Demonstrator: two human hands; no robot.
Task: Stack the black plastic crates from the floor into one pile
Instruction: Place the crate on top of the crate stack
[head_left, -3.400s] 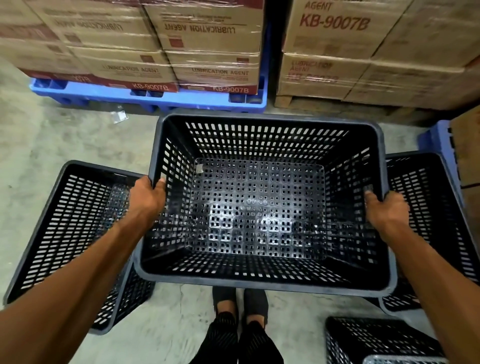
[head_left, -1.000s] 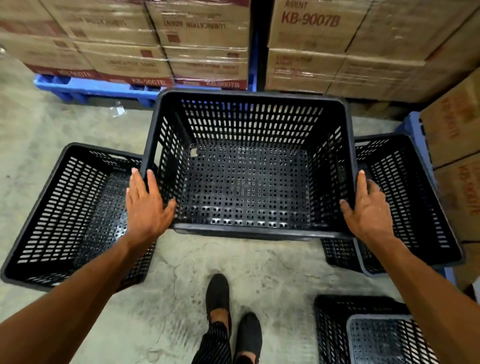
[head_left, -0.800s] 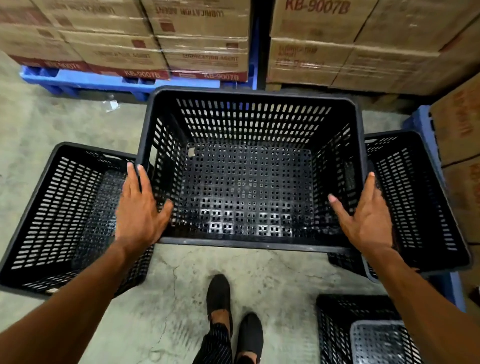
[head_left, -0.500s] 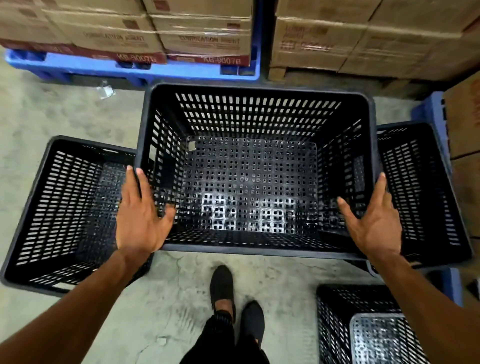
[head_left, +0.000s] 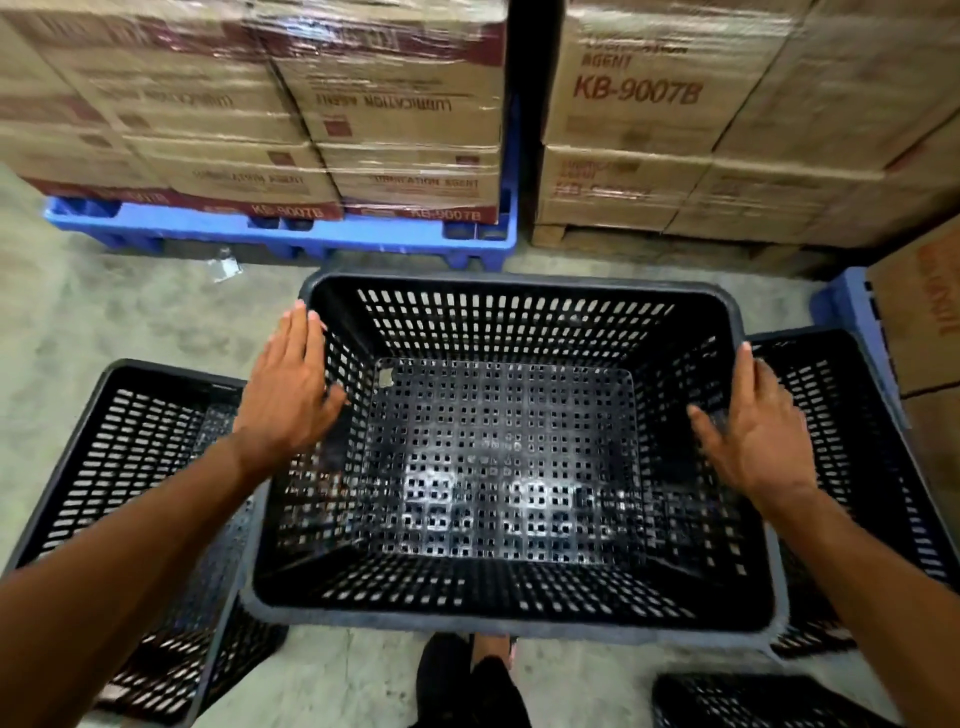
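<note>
A big black perforated crate (head_left: 519, 283) stands in the middle of the floor, directly below me. My left hand (head_left: 288, 387) lies flat on its left rim, fingers stretched forward and spread. My right hand (head_left: 753, 426) rests against its right rim, fingers also extended, thumb inside the wall. Neither hand closes around anything. Another black crate (head_left: 124, 467) sits on the floor to the left, partly tucked under the middle one. A third crate (head_left: 852, 415) is on the right, mostly hidden behind my right hand and the middle crate. A fourth crate (head_left: 753, 701) shows at the bottom right.
Shrink-wrapped cardboard boxes (head_left: 395, 114) stand on a blue pallet (head_left: 291, 234) just behind the crates. More boxes (head_left: 691, 130) fill the back right, with a box stack (head_left: 924, 322) at the right edge. My feet (head_left: 467, 675) are on the concrete floor (head_left: 104, 312).
Both hands slid forward along the middle crate's side rims. The crate now appears larger and closer, its near edge over my feet.
</note>
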